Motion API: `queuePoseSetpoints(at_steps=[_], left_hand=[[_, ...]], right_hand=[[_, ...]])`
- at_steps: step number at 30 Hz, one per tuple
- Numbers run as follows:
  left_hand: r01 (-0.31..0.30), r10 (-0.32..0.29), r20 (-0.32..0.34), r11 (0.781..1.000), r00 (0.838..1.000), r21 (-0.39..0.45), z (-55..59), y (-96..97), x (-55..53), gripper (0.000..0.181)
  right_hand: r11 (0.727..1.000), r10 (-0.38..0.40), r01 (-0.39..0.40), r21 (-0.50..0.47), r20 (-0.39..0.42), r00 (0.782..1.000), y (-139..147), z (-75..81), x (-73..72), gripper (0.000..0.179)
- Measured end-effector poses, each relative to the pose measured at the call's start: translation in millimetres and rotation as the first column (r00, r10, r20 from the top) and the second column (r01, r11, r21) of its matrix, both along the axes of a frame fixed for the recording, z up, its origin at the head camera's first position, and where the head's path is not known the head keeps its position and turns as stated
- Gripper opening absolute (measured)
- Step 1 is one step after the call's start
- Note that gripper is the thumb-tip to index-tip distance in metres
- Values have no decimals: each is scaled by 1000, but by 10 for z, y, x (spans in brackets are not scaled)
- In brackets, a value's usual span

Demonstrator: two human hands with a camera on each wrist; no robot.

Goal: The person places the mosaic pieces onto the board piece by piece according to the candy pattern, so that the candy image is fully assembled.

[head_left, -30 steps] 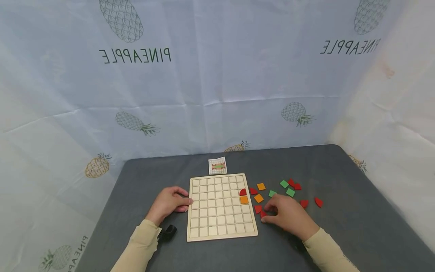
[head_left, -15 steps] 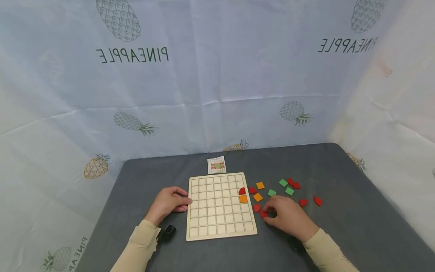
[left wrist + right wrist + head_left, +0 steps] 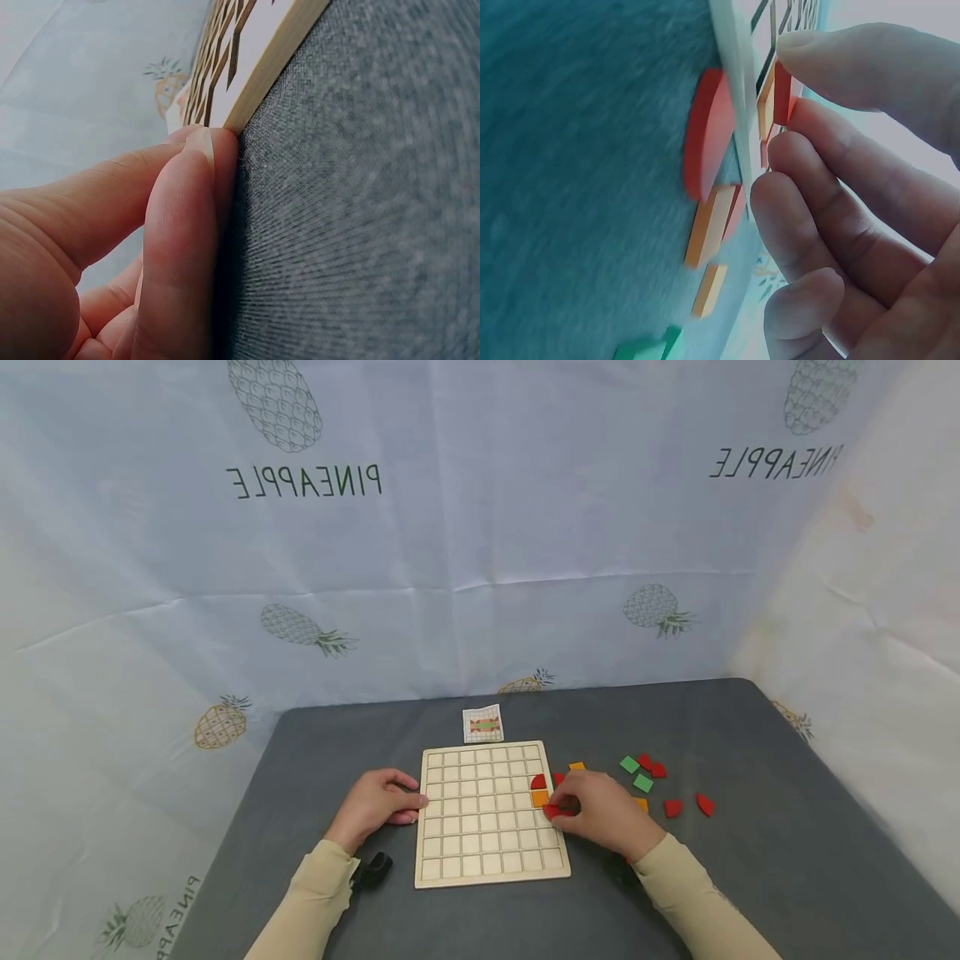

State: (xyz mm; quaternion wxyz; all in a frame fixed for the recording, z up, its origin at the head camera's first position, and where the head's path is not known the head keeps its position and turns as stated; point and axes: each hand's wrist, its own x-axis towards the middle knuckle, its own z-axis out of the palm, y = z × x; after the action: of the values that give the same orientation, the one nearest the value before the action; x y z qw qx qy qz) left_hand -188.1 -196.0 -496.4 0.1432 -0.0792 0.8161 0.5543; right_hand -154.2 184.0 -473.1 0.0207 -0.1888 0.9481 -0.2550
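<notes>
A pale wooden board with a grid of square recesses (image 3: 470, 843) lies on the dark table. My left hand (image 3: 378, 806) pinches its left edge; the left wrist view shows thumb and finger right at the board's corner-like rim (image 3: 259, 94). Between thumb and forefinger, my right hand (image 3: 606, 810) holds a red quarter-round tile (image 3: 782, 94), close over the board's right edge. Just beyond it, an orange square tile (image 3: 540, 798) and a red rounded tile (image 3: 538, 782) sit in the rightmost column. The right hand hides some loose tiles in the head view.
Loose green tiles (image 3: 642, 783) and red tiles (image 3: 705, 804) are scattered to the right. Beside the board, the right wrist view shows a red tile (image 3: 705, 135) and orange tiles (image 3: 710, 225). A small pattern card (image 3: 483, 724) lies behind the board. A pineapple-print curtain (image 3: 450, 527) hangs beyond the table.
My right hand has picked up a red tile from the table and carried it left and slightly away from me, to the board's right edge. The left hand stays on the board.
</notes>
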Motion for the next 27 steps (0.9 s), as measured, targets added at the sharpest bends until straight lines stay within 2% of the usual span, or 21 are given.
queuePoseSetpoints(at_steps=[4,11,20,27], left_hand=[[-1,1,4,1000,1000,-1,-14,19,-1,37],[-3,3,1,1000,1000,-9,-16,18,-9,37],[-1,1,8,1000,1000,-30,-6,13,-9,41],[2,-2,11,1000,1000,-27,-3,4,6,43]], right_hand=[[1000,2,-2,-8,28,1000,-64,-8,-20,17],[1000,19,-19,-1,5,1000,-79,-13,-22,18],[999,43,-42,-15,18,999,-85,-4,-11,19],[1000,20,-19,-24,29,999,-96,0,-6,16]])
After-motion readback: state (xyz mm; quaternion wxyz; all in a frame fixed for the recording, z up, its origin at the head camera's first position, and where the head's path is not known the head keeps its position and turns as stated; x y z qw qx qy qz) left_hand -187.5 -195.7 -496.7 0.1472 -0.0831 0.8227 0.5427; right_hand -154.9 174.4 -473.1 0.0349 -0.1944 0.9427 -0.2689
